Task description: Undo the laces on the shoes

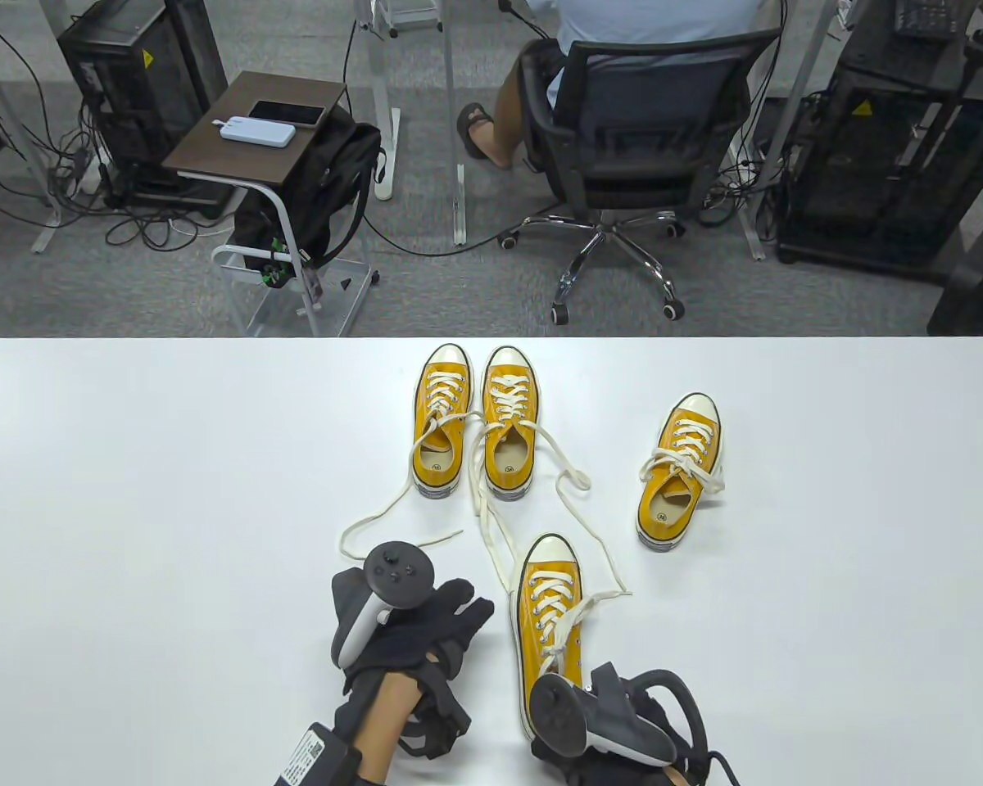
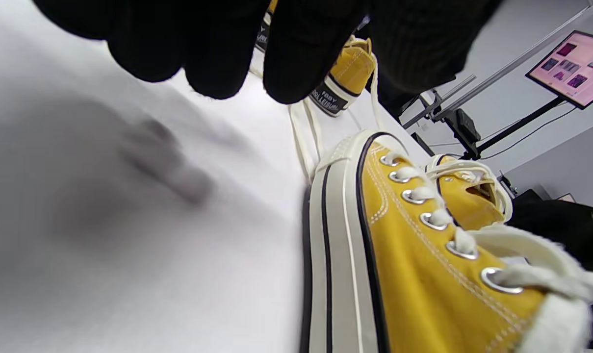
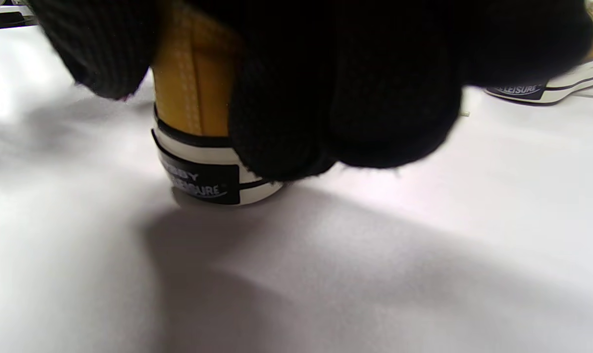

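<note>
White table (image 1: pixel 131 491) carries four yellow canvas sneakers. Near sneaker (image 1: pixel 547 610), still tied, stands upright at the front edge. Right hand (image 1: pixel 614 725) grips its heel, fingers (image 3: pixel 325 98) curled around it. Left hand (image 1: pixel 414 626) rests beside it, fingers relaxed, holding nothing. Loose laces (image 1: pixel 491 524) trail from the far pair (image 1: pixel 475 422).

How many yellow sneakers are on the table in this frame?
4. Two stand side by side at the far middle: left sneaker and its partner. A lone sneaker sits to the right. The nearest sneaker is by the right hand. None seems hidden.
</note>
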{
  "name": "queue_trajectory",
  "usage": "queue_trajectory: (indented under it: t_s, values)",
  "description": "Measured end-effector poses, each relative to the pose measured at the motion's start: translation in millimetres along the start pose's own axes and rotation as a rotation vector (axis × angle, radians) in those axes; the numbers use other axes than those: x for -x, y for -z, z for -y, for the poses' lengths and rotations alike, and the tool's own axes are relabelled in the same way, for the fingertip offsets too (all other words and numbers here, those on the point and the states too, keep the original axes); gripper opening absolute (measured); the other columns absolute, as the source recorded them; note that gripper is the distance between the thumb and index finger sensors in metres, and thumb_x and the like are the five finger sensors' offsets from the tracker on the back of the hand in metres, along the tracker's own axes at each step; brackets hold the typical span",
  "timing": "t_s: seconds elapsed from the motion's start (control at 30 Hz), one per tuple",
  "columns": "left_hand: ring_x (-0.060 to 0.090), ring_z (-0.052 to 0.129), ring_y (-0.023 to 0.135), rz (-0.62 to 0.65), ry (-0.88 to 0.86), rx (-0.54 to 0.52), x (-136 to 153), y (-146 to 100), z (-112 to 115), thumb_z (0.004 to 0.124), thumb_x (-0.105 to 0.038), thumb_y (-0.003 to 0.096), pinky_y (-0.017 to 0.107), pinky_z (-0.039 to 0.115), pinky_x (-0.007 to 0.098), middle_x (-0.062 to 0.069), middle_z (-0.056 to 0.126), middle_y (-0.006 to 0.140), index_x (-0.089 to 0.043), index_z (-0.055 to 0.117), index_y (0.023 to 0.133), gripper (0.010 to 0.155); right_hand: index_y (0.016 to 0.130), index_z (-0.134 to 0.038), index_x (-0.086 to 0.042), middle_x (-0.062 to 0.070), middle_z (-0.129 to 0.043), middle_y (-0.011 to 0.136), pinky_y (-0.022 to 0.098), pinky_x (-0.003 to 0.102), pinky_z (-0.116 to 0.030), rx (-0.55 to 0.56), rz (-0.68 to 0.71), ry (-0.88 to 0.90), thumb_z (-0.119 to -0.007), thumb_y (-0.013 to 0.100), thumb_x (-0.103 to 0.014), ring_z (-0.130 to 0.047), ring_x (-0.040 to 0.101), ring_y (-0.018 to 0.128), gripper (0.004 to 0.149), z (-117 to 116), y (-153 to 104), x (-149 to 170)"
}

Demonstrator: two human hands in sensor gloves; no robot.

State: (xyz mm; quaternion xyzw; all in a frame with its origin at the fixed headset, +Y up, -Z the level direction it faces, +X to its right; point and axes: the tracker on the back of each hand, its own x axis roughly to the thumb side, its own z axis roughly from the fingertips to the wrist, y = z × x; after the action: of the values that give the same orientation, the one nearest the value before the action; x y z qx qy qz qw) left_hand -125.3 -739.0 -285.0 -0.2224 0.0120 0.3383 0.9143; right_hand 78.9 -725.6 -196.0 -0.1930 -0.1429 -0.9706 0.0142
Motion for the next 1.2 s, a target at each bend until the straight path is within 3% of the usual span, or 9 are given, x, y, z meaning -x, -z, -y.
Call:
queue_trajectory:
  t_s: [0.2, 0.33, 0.5, 0.6, 0.7, 0.87, 0.93, 1.07, 1.2]
  values:
    - [0.053, 0.071, 0.090, 0.017, 0.033, 0.018, -6, -1, 4, 0.066, -0.060, 0.0479, 0.063, 0.065, 0.062, 0.024, 0.071, 0.106, -0.023, 0.071, 0.109, 0.071, 0.081, -0.090, -0.022, 0.015, -0.104, 0.061, 0.030, 0.052, -0.084, 0.087, -0.012, 0.059, -0.080, 0.038, -0.056, -0.102, 0.035, 0.040, 0.055, 15, -9, 8]
    - [0.053, 0.072, 0.090, 0.061, 0.052, 0.010, -13, -4, 7, 0.068, -0.059, 0.0479, 0.063, 0.065, 0.062, 0.023, 0.072, 0.106, -0.024, 0.069, 0.109, 0.071, 0.082, -0.089, -0.019, 0.017, -0.102, 0.065, 0.033, 0.054, -0.082, 0.042, 0.011, 0.179, -0.079, 0.042, -0.053, -0.100, 0.038, 0.043, 0.053, 36, -21, 20]
    - [0.050, 0.076, 0.088, 0.149, 0.067, -0.007, -26, -9, 13, 0.073, -0.056, 0.0476, 0.061, 0.069, 0.060, 0.021, 0.076, 0.104, -0.032, 0.062, 0.113, 0.070, 0.079, -0.091, -0.018, 0.017, -0.102, 0.063, 0.034, 0.055, -0.081, 0.181, -0.048, 0.262, -0.083, 0.044, -0.041, -0.100, 0.039, 0.043, 0.042, 70, -21, 51]
    - [0.049, 0.078, 0.087, 0.224, 0.082, 0.014, -35, -11, 21, 0.076, -0.055, 0.0470, 0.060, 0.070, 0.059, 0.020, 0.077, 0.103, -0.040, 0.057, 0.113, 0.070, 0.082, -0.089, -0.019, 0.017, -0.100, 0.068, 0.037, 0.056, -0.080, 0.290, -0.133, 0.249, -0.085, 0.045, -0.037, -0.099, 0.039, 0.047, 0.042, 82, -3, 74]
    - [0.048, 0.078, 0.086, 0.270, 0.121, 0.045, -41, -13, 28, 0.076, -0.057, 0.0463, 0.060, 0.070, 0.059, 0.018, 0.078, 0.102, -0.042, 0.053, 0.113, 0.073, 0.095, -0.075, -0.018, 0.021, -0.089, 0.084, 0.045, 0.058, -0.077, 0.322, -0.162, 0.229, -0.086, 0.043, -0.035, -0.094, 0.041, 0.059, 0.056, 73, 24, 90]
    - [0.046, 0.080, 0.085, 0.298, 0.203, 0.137, -46, -10, 43, 0.078, -0.059, 0.0454, 0.060, 0.071, 0.058, 0.016, 0.078, 0.101, -0.044, 0.041, 0.114, 0.080, 0.100, -0.069, -0.023, 0.024, -0.075, 0.098, 0.053, 0.061, -0.071, 0.273, -0.048, 0.250, -0.089, 0.041, -0.038, -0.086, 0.043, 0.073, 0.064, 33, 50, 99]
    - [0.045, 0.079, 0.084, 0.305, 0.212, 0.151, -47, -8, 47, 0.078, -0.059, 0.0451, 0.060, 0.070, 0.058, 0.017, 0.076, 0.101, -0.045, 0.042, 0.114, 0.079, 0.098, -0.072, -0.024, 0.024, -0.075, 0.099, 0.053, 0.062, -0.071, 0.217, -0.035, 0.298, -0.089, 0.041, -0.038, -0.085, 0.044, 0.075, 0.061, 26, 54, 98]
    - [0.045, 0.080, 0.083, 0.296, 0.214, 0.153, -47, -8, 48, 0.080, -0.059, 0.0446, 0.060, 0.071, 0.058, 0.016, 0.077, 0.099, -0.046, 0.052, 0.113, 0.075, 0.076, -0.091, -0.025, 0.017, -0.091, 0.083, 0.047, 0.058, -0.077, 0.319, -0.020, 0.283, -0.089, 0.039, -0.038, -0.095, 0.039, 0.062, 0.039, 21, 60, 98]
    - [0.045, 0.081, 0.083, 0.264, 0.242, 0.195, -48, -8, 50, 0.081, -0.058, 0.0446, 0.060, 0.072, 0.057, 0.016, 0.077, 0.099, -0.047, 0.047, 0.113, 0.077, 0.078, -0.086, -0.022, 0.017, -0.090, 0.084, 0.046, 0.057, -0.077, 0.333, -0.017, 0.347, -0.084, 0.043, -0.038, -0.095, 0.039, 0.061, 0.039, 24, 55, 102]
